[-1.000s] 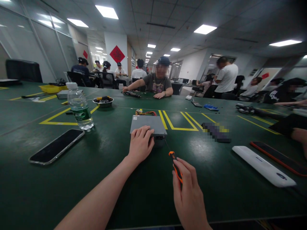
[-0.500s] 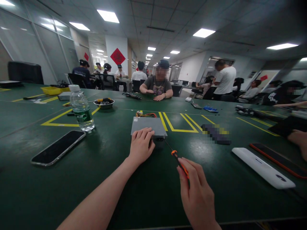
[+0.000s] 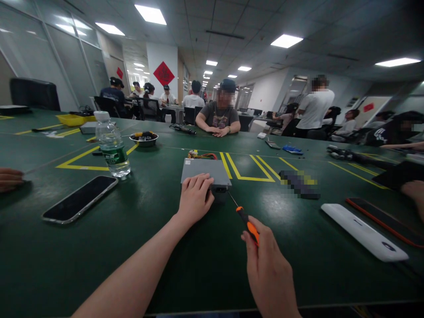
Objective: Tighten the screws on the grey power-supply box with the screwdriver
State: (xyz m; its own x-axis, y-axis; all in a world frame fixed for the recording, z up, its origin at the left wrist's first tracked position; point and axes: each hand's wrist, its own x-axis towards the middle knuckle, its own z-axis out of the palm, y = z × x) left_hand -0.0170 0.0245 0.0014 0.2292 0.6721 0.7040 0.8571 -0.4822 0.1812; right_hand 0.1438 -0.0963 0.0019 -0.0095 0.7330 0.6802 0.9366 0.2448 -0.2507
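A grey metal computer power supply [image 3: 212, 170] lies on the green table, its bundle of coloured cables [image 3: 206, 155] at the far side. My left hand [image 3: 196, 194] is laid over its top, fingers bent on the lid and thumb at the near edge, holding it. In my right hand [image 3: 268, 260] is an orange-and-black screwdriver [image 3: 247, 221], gripped between thumb and fingers. Its thin shaft points up and left, the tip at the near right corner of the power supply's end face, by the socket. Whether the tip sits in a screw is too small to tell.
Left of the power supply are a phone [image 3: 81, 198], a water bottle [image 3: 113, 148] and a metal bowl [image 3: 143, 139] with tools. On the right lie a white device [image 3: 364, 232] and an orange-edged dark one [image 3: 384, 221]. Another person's hand [image 3: 9, 179] rests at the left edge.
My right fingers have shifted around the screwdriver handle, showing more of its orange part. The left hand stays on the power supply. Another person's hand has appeared at the left edge.
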